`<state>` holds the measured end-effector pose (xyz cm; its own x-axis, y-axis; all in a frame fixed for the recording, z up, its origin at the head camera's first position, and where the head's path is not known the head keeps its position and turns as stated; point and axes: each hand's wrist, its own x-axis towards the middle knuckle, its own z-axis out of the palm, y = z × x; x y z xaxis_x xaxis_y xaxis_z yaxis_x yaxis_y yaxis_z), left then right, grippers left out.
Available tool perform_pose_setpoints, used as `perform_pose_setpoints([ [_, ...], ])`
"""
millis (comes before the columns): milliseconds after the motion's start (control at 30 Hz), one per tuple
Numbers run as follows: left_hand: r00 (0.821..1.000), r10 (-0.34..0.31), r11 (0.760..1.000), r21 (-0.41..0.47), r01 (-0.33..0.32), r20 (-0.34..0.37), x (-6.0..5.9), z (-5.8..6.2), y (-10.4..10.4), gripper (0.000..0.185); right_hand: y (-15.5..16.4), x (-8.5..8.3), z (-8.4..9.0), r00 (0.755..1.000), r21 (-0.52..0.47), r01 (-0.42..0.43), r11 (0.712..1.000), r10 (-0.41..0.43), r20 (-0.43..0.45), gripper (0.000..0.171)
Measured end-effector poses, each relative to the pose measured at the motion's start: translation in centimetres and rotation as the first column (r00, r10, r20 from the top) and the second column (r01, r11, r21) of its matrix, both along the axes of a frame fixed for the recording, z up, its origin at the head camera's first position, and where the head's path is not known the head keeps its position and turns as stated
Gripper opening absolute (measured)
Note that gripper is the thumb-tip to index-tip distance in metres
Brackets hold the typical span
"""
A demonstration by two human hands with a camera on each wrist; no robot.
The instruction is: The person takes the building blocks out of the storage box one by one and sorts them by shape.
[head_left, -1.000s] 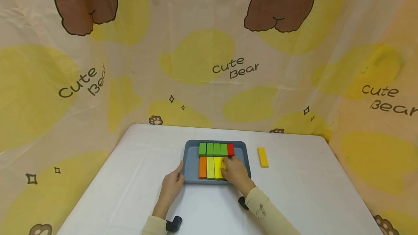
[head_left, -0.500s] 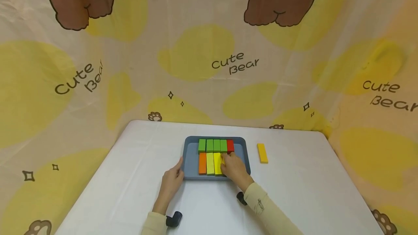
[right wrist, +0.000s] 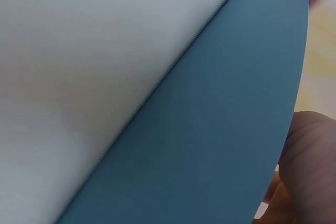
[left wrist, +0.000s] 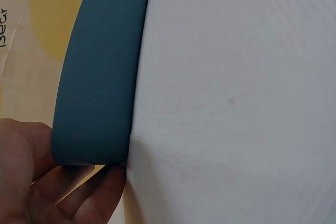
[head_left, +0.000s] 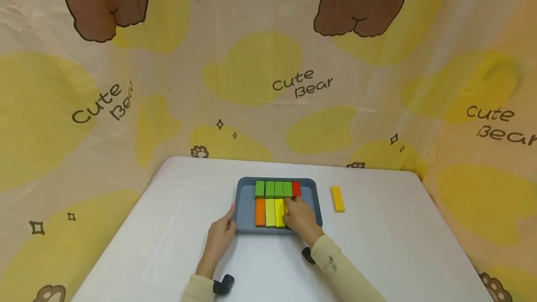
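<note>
Resting on the tray (head_left: 243, 209), the right hand (head_left: 299, 217) covers the right end of the near row, fingertips on a yellow block (head_left: 287, 207) that sits just right of the other near-row blocks; whether the fingers pinch it or only press it I cannot tell. Compared with the frames from a second and half a second ago, hand and block have hardly shifted, so the block looks seated in the row and the hand is only settling it. Left hand (head_left: 221, 234) lies on the bench (head_left: 168, 227) with relaxed, near-straight fingers touching the tray's near-left corner, steadying it; the left wrist view shows the tray edge (left wrist: 97, 77) against thumb and fingers, unchanged over the second. Tray contents: far row of four green blocks (head_left: 273, 190) and a red block (head_left: 296, 189); near row, from the left, an orange block (head_left: 260, 212), then yellow ones, all lying flat and touching. One spare yellow block (head_left: 337, 199) lies on the bench, well right of the tray, untouched. Judgement: near row one short of the far row; the spare would fill it.
</note>
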<state>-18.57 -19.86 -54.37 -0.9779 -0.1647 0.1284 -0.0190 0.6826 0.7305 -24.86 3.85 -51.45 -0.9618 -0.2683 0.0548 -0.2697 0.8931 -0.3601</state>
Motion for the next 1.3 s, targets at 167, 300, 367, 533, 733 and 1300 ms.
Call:
perform_pose_setpoints([
  [167,1.0,0.008,1.0,-0.005,-0.008,-0.016,0.2,-0.1,0.1,0.049,-0.1,0.0,0.3,1.0,0.02,0.002,1.0,-0.002,0.025,0.041],
  [300,1.0,0.01,1.0,-0.005,-0.01,-0.01,0.2,0.0,0.1,0.05,-0.2,-0.1,0.5,0.999,0.021,0.01,1.0,-0.011,0.049,0.042],
  [367,1.0,0.007,1.0,-0.006,-0.007,-0.008,0.1,0.1,0.1,0.05,-0.2,-0.2,0.5,0.998,0.023,0.012,1.0,-0.013,0.057,0.043],
  [533,1.0,0.004,1.0,-0.006,-0.004,-0.004,0.1,0.1,0.1,0.05,-0.1,-0.4,0.6,0.998,0.028,0.005,1.0,-0.006,0.058,0.044],
  [733,1.0,0.002,1.0,-0.002,-0.002,0.007,0.1,0.0,0.2,0.05,0.0,-0.4,0.6,0.996,0.018,0.018,1.0,-0.02,0.086,0.044],
  [1300,1.0,0.003,1.0,-0.004,-0.003,-0.004,0.2,0.0,0.2,0.051,1.4,0.0,1.7,0.997,-0.027,0.013,1.0,-0.011,0.082,0.049],
])
